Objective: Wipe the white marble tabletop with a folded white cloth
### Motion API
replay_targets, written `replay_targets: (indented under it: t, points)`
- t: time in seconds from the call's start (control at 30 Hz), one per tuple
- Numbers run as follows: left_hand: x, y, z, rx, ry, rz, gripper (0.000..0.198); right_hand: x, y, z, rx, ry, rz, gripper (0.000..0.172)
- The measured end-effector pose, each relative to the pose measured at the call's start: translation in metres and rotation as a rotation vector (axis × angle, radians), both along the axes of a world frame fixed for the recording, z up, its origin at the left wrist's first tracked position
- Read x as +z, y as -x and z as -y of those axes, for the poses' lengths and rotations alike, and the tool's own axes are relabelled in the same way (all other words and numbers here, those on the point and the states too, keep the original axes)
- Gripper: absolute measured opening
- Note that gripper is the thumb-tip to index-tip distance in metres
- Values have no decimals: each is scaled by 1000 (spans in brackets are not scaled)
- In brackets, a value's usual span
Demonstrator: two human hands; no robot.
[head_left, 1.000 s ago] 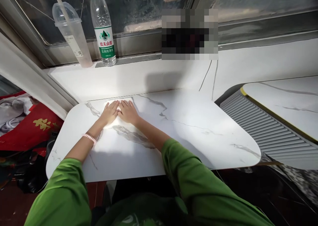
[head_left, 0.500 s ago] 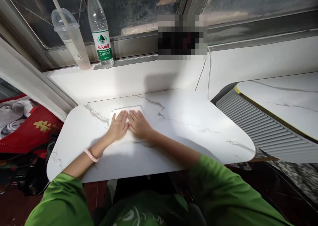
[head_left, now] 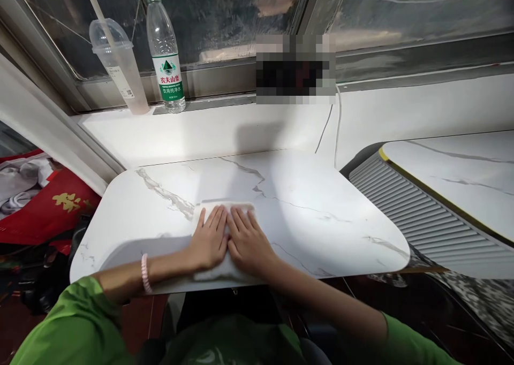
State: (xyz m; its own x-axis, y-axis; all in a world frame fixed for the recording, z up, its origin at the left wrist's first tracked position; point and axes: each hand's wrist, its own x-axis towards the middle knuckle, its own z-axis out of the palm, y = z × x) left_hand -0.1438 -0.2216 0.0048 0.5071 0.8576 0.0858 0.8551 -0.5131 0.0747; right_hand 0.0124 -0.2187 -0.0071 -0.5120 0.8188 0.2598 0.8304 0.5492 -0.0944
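Note:
My left hand [head_left: 209, 239] and my right hand [head_left: 249, 241] lie flat, side by side, fingers stretched out, pressing on a white cloth [head_left: 225, 210] near the front edge of a white marble-patterned table [head_left: 321, 215]. The cloth's far edge shows beyond my fingertips and its near part shows under my wrists. A pink bracelet [head_left: 145, 273] is on my left wrist. Both arms wear green sleeves.
On the window sill [head_left: 225, 127] behind the table stand a clear plastic cup with a straw [head_left: 118, 68] and a green-labelled water bottle [head_left: 164, 52]. A second marble table [head_left: 453, 161] with a ribbed side stands at right. Red fabric [head_left: 48, 210] lies at left.
Both hands have slid the cloth from the far left part of the table toward me and a little right, to the front edge.

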Motion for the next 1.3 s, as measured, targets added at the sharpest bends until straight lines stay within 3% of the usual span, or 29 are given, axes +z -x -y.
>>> replay_targets:
  t: [0.23, 0.3, 0.4, 0.5, 0.6, 0.73, 0.87, 1.0, 1.13, 1.2, 1.3]
  points:
    - [8, -11, -129, 139, 12, 9, 57, 14, 10, -139, -60, 116, -64, 56]
    - [11, -15, -153, 189, 15, 25, 57, 14, 10, -165, -61, 103, -94, 55]
    - [11, -19, -171, 243, 9, 51, 55, 10, 11, -181, -132, 69, -135, 53]
    - [9, -21, -169, 216, -3, 52, 55, 8, 9, -173, -204, 64, -131, 53]
    - [7, -26, -149, 178, 6, 37, 55, 8, 0, -151, -188, 83, -91, 54]
    - [2, -41, -94, 164, -8, 36, 57, 5, -26, -101, -70, 30, -30, 55]
    - [-2, -63, -29, 34, -39, 68, 58, -9, -63, -34, 0, -91, 3, 57]
    - [0, -89, 5, -92, 9, 60, 63, -18, -95, 13, -42, -142, -9, 59]
    - [2, -108, -8, -155, 56, 46, 63, -14, -108, 10, -147, -108, -37, 55]
    - [2, -111, -31, -139, 69, 35, 62, -8, -106, -13, -176, -68, -41, 55]
    - [3, -109, -83, -57, 79, 19, 61, 3, -97, -69, -186, 5, -40, 54]
